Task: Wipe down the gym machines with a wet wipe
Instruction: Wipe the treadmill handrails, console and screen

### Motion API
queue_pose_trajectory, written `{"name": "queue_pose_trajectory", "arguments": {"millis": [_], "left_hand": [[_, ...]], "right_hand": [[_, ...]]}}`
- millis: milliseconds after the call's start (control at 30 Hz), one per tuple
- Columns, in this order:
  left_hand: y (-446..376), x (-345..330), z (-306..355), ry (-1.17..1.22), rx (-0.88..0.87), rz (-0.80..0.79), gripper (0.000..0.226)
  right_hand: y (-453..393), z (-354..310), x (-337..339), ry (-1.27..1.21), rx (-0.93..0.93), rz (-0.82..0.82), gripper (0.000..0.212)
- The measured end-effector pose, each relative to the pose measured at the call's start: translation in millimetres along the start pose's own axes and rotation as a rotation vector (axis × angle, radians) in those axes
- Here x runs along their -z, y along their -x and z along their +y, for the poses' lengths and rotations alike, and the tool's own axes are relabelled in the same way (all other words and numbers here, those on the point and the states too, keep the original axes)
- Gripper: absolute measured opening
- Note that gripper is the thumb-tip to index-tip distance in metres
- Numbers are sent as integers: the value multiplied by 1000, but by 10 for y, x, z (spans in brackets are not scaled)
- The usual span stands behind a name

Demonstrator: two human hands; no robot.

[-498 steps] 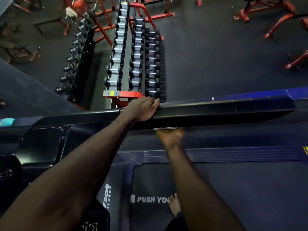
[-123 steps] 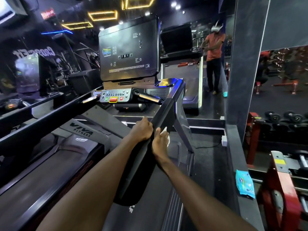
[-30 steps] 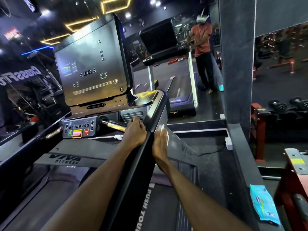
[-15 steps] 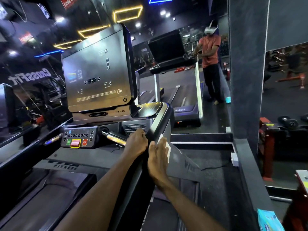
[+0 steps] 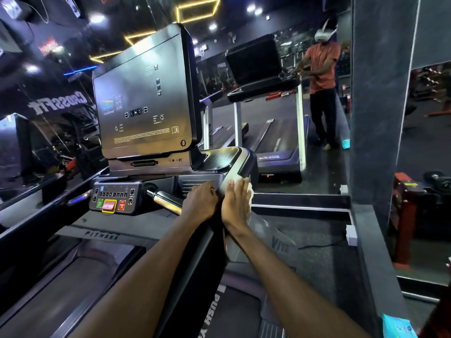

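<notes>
Here, head view, both arms reach forward along the right side rail (image 5: 195, 262) of a treadmill. The left hand (image 5: 199, 203) curls over the top of the rail near its front end, fingers wrapped down the inner side, just behind the vent grille under the console. The right hand (image 5: 236, 206) lies flat against the rail's outer face, fingers straight and close together, pointing up toward the silver trim at the front corner. The wet wipe (image 5: 249, 190) is under that palm, pressed between hand and rail; only a white edge shows past the fingers on the outer side, so its full extent cannot be told. The two hands sit just beside each other, on opposite sides of the rail's top edge.

The dark console screen (image 5: 144, 96) stands upright at the front of the treadmill, with the button panel (image 5: 113, 200) below it and a chrome grip bar (image 5: 164, 201) between panel and left hand. A blue wipe packet (image 5: 397, 326) lies on the ledge at lower right, well apart from both hands. A mirror ahead shows a person in an orange shirt (image 5: 321, 67).
</notes>
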State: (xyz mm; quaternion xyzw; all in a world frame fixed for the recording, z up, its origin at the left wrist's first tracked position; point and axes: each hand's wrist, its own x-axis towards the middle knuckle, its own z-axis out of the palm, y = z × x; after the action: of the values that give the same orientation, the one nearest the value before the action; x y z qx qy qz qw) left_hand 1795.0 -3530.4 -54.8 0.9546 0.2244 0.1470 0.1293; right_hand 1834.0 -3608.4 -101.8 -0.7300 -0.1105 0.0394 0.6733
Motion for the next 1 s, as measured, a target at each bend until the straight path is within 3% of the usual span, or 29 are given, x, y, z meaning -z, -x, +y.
{"name": "queue_pose_trajectory", "arguments": {"millis": [267,433,467,633,767,833,933,1000], "left_hand": [[-108,-51,94,0,53,10,23],[-170,-78,131,-15,81,1,20],[-190,-75,131,-10,79,-2,19],[-279,-98,70,39,-65,-18,16],[-376,-117,70,13,-70,-22,23],[-421,-133,77,22,-81,-56,16],[-506,-95,103,-6,-129,-133,13],[-553,-108,102,-11,-164,-91,16]], "right_hand": [[185,310,-24,-68,-203,-90,71],[-91,362,72,-196,-259,-49,87],[-96,395,68,-196,-254,-30,82],[-30,167,-30,37,-76,-71,75],[-348,128,81,-46,-49,-58,69],[-291,117,99,-28,-22,-50,69],[-66,81,1,191,150,-162,61],[-200,18,60,220,195,-168,54]]}}
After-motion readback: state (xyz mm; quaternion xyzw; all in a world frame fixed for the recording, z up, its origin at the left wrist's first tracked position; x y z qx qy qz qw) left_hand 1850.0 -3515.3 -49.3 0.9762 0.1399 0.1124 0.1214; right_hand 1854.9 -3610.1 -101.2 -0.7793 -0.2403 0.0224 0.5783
